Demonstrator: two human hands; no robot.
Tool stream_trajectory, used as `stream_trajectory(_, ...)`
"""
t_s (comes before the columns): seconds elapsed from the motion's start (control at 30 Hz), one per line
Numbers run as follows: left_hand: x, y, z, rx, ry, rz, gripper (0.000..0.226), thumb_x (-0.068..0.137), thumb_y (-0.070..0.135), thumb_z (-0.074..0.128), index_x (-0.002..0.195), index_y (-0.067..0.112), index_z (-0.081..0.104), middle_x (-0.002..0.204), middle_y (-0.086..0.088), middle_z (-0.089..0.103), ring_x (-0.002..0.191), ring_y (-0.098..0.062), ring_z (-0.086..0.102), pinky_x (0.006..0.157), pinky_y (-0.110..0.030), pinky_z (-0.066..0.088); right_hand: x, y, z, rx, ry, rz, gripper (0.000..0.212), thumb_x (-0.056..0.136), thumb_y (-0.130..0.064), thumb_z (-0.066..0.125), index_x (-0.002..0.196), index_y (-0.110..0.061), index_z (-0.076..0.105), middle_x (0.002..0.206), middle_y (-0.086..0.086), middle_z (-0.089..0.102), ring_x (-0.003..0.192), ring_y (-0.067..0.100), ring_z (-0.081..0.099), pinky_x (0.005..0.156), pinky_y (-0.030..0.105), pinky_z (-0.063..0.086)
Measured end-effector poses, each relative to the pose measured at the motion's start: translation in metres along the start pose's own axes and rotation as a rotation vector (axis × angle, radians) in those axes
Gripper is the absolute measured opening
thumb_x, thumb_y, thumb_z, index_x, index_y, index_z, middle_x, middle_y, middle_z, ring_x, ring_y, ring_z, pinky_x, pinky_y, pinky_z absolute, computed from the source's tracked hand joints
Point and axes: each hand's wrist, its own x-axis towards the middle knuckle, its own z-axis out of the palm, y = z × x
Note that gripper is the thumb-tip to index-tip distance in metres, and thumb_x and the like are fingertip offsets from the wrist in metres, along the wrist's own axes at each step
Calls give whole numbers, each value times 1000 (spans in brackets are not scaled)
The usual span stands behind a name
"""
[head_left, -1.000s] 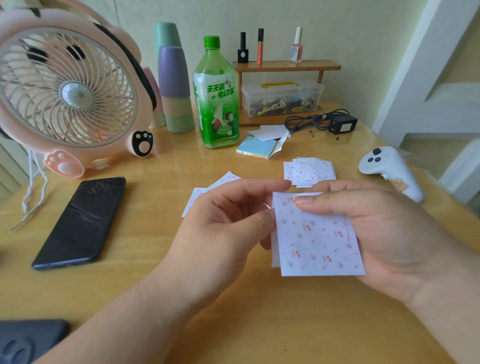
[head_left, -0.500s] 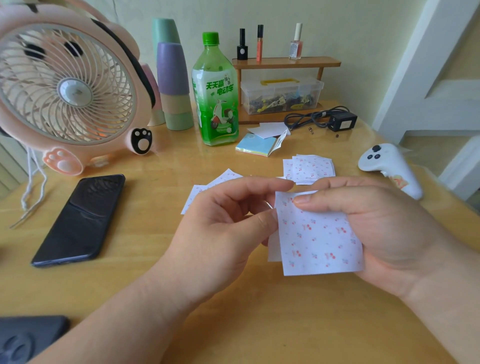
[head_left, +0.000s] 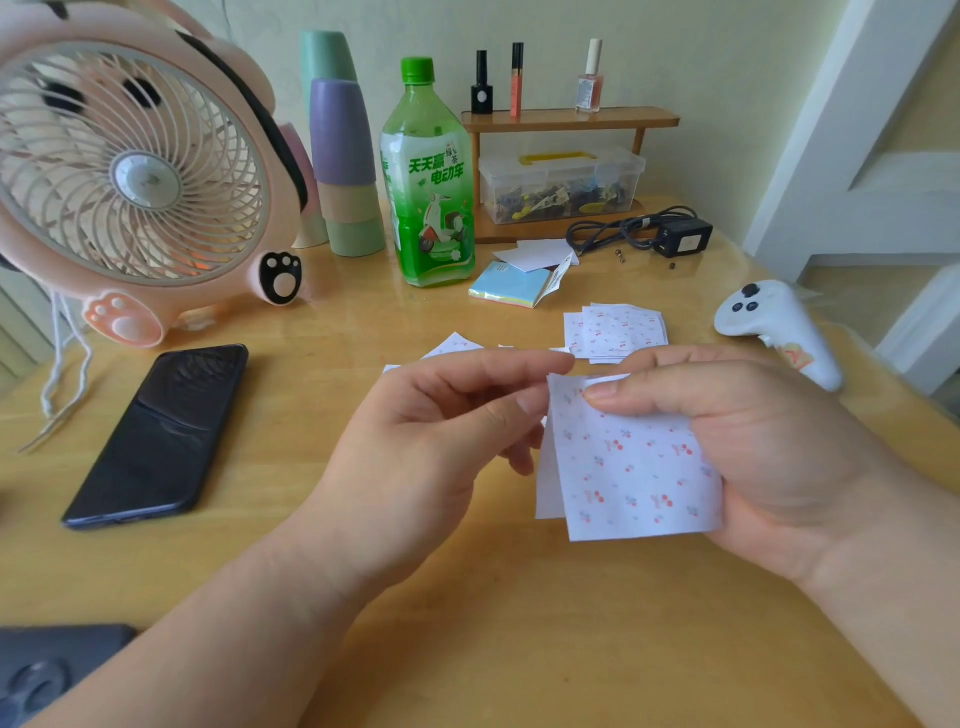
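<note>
I read 天天赢 电动车 on the green bottle (head_left: 428, 176) label. My right hand (head_left: 753, 441) grips the cherry-print paper square (head_left: 634, 467) above the desk (head_left: 519, 623), thumb across its top. My left hand (head_left: 436, 436) pinches its upper left corner between thumb and forefinger.

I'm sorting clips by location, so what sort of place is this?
Probably a home desk, maybe in a bedroom: a pink animal-shaped desk fan, nail polish bottles on a small wooden shelf, and a green tea bottle stand beyond the held cherry-print paper square.
</note>
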Motion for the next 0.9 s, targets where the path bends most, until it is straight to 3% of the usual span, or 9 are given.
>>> stream_trajectory(0.23,1,1,1,-42,27,5,27,75,29,73,99,20,83,68,-2,66,66,-22,55,70,-35,45,5,5,-3,-6,7,5,25,64,5,74,87,5,64,108,39,67,101,53,69,96,64,52)
stream_trajectory(0.37,2,2,1,-51,34,-12,23,74,28,75,94,21,83,73,-2,69,66,-17,58,64,-27,49,4,5,-4,5,38,-2,19,64,0,72,81,3,64,100,37,70,98,52,70,93,62,54)
stream_trajectory(0.5,3,2,-1,-55,51,-41,24,72,29,76,92,18,83,78,-9,68,68,-19,57,63,-27,48,3,5,-5,-18,33,-5,44,65,-3,73,101,18,59,108,37,69,98,49,71,96,64,52)
stream_trajectory(0.6,3,3,1,-42,59,-40,15,76,20,79,90,18,83,80,-11,69,69,-19,58,63,-27,48,2,4,-4,-44,46,-8,34,59,1,77,90,3,64,106,36,69,94,44,74,92,58,53)
stream_trajectory(0.67,3,4,2,-46,75,-36,14,80,13,73,87,19,84,77,-10,69,67,-17,58,62,-26,49,3,5,-5,-61,41,-16,33,60,2,78,90,3,64,106,37,69,98,48,72,94,61,51)
stream_trajectory(0.8,3,4,3,-26,133,-6,16,79,13,70,84,20,83,74,-8,71,65,-17,60,65,-25,50,3,7,-7,-120,48,-60,17,64,-12,77,78,-6,69,101,30,73,99,48,71,86,53,53)
stream_trajectory(0.9,3,6,4,-2,159,-10,14,78,10,76,83,20,83,76,-8,74,69,-19,66,66,-22,51,1,5,-6,-250,11,-168,10,63,-8,80,71,-11,74,99,10,78,100,28,74,90,47,54)
